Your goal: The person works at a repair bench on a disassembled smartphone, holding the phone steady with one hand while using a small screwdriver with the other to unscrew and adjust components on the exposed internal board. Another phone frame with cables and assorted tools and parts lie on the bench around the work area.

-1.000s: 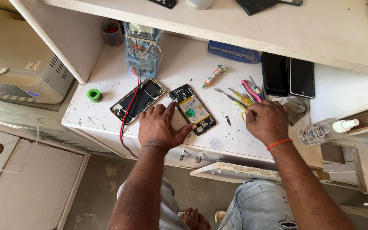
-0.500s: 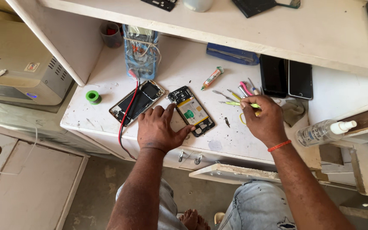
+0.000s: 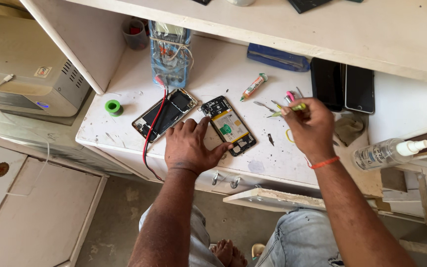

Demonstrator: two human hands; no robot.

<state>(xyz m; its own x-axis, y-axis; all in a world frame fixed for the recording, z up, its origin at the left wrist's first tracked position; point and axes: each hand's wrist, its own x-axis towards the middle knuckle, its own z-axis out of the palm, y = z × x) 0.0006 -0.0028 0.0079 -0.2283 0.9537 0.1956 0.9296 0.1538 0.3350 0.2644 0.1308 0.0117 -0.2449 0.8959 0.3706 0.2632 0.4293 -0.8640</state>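
Scuffed white bench [image 3: 273, 163] w/ opened phone [image 3: 228, 126], tools, both hands.

Both forearms are bare, no sleeves visible. The right hand [image 3: 311, 129] has a thin orange band around its wrist; the left hand [image 3: 190, 147] wears nothing. Faded, worn blue jeans cover the legs below. Feet bare.
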